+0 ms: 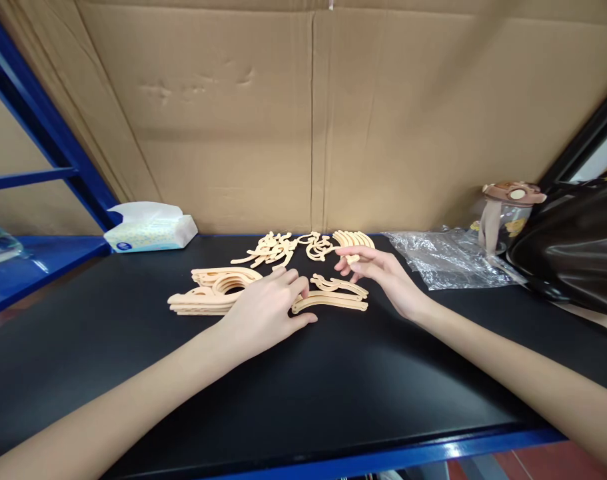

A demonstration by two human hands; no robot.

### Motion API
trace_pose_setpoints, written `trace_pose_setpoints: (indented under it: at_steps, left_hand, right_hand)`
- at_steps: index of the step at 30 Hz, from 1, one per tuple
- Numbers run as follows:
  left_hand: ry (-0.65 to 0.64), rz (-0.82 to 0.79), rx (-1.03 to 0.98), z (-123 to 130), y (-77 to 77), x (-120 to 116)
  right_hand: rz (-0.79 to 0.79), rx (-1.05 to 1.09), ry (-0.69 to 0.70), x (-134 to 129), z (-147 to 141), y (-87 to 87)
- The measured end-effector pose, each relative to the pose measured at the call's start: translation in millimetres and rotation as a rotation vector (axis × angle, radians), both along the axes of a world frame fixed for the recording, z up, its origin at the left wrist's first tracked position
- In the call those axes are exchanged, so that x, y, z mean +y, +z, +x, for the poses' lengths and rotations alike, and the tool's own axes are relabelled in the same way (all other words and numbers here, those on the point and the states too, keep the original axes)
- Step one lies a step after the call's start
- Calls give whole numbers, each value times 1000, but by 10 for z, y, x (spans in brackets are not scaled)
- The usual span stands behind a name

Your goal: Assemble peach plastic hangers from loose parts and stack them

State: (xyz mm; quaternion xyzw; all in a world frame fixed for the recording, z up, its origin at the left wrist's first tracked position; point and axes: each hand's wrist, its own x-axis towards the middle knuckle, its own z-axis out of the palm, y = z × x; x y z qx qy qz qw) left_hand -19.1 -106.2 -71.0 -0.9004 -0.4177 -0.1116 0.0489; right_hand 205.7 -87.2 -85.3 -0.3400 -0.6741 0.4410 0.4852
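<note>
My left hand (268, 310) lies low over the table, thumb apart from the bent fingers. Its fingertips are at the left end of a long curved beige hanger arm (330, 301); whether they touch it is unclear. Behind that arm are thinner curved beige pieces (336, 285). My right hand (386, 273) is raised to the right of them, its thumb and fingers closed on a small beige plastic piece (352, 259), mostly covered by the fingers. Left of my left hand sits a stack of beige folding hangers (198, 300), partly hidden by that hand.
Farther back lie a loose pile of beige hooks (270, 250), more curved pieces (318, 247) and a row of hanger arms (353, 238). A tissue pack (150, 230) stands back left. At right are a clear plastic bag (443, 257), a bottle (513, 213) and a black bag (573, 247).
</note>
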Motion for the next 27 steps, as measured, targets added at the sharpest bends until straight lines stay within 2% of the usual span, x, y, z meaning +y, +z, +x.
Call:
trace_pose_setpoints:
  at_steps: [11, 19, 22, 27]
  left_hand:
    - [20, -33, 6, -32, -44, 40]
    - [-90, -40, 40, -12, 1, -8]
    - [-103, -158, -74, -5, 6, -18]
    - [-106, -599, -537, 37, 46, -6]
  right_hand:
    - [3, -51, -34, 34, -32, -41]
    - [-65, -13, -88, 24, -49, -23]
    - [-51, -35, -94, 41, -37, -37]
    - [-87, -1, -36, 44, -31, -51]
